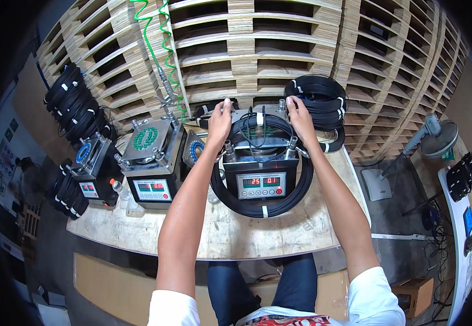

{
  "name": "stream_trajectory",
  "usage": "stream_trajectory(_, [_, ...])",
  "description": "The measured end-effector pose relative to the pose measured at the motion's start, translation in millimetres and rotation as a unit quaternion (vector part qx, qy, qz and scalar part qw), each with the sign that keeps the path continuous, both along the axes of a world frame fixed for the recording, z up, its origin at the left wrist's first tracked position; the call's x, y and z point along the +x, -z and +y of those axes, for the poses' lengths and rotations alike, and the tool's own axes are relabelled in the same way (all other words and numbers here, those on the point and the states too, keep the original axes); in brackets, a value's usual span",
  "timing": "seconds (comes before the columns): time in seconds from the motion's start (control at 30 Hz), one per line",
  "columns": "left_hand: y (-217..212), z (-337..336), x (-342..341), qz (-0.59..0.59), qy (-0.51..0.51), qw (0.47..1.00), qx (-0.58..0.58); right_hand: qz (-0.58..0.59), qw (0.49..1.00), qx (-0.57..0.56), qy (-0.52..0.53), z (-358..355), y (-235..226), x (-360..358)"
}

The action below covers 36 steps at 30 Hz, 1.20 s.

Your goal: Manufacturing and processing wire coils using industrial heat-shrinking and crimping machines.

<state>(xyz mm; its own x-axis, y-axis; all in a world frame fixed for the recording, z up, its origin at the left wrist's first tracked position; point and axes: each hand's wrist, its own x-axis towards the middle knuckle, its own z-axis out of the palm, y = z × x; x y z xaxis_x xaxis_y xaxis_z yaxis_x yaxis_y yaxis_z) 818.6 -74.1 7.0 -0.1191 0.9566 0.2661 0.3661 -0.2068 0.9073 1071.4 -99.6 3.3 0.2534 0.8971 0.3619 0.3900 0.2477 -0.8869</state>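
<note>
A polishing machine (261, 186) with a dark body and lit red digits stands in front of me. A coil of black cable (264, 210) with white ties hangs over its top and loops down around its front panel. My left hand (220, 124) is closed at the machine's far left corner, its lower fingers hidden. At the far right corner my right hand (301, 120) is closed by a metal corner post (282, 104). Two nearer posts, a left one (229, 146) and a right one (292, 143), stand untouched between my forearms.
Two similar machines, a larger one (150, 157) and a smaller one (87, 168), stand left on the wooden table (236, 239). Black cable coils (317, 100) sit at the back right, with more coils (73, 103) far left. Green air hoses (148, 32) hang before stacked pallets (241, 49). A fan (439, 140) stands right.
</note>
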Motion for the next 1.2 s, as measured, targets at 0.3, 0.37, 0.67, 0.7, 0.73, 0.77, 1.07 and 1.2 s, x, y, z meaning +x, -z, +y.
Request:
stream_trajectory(0.3, [2.8, 1.7, 3.2, 0.026, -0.061, 0.998, 0.016, 0.012, 0.998, 0.035, -0.047, 13.5, 14.2, 10.0])
stream_trajectory(0.37, [2.4, 1.2, 3.1, 0.035, -0.063, 0.997, 0.022, 0.031, 0.998, 0.034, -0.05, 7.8, 9.4, 6.6])
stream_trajectory(0.67, [-0.7, -3.1, 5.7, -0.002, -0.004, 1.0, 0.019, 0.006, 1.0, 0.003, 0.015, 0.4, 0.1, 3.6])
stream_trajectory(0.7, [1.5, -0.2, 4.0, -0.001, -0.011, 0.999, 0.03, -0.008, 1.0, -0.002, 0.013, 2.3, 1.0, 3.5])
stream_trajectory(0.73, [3.5, 2.2, 3.2, -0.001, -0.016, 0.999, 0.041, -0.022, 1.0, -0.008, 0.011, 5.3, 3.7, 5.0])
stream_trajectory(0.77, [5.4, 4.4, 1.8, -0.001, -0.017, 0.999, 0.04, -0.022, 1.0, -0.008, 0.011, 8.6, 6.0, 6.1])
stream_trajectory(1.07, [5.3, 1.6, 5.0, 0.029, -0.069, 0.997, 0.02, 0.012, 0.998, 0.023, -0.056, 10.7, 13.9, 10.9])
stream_trajectory(1.2, [-0.9, -4.6, 3.5, 0.036, -0.026, 0.999, 0.022, 0.019, 0.999, 0.003, -0.036, 1.8, 3.6, 4.9])
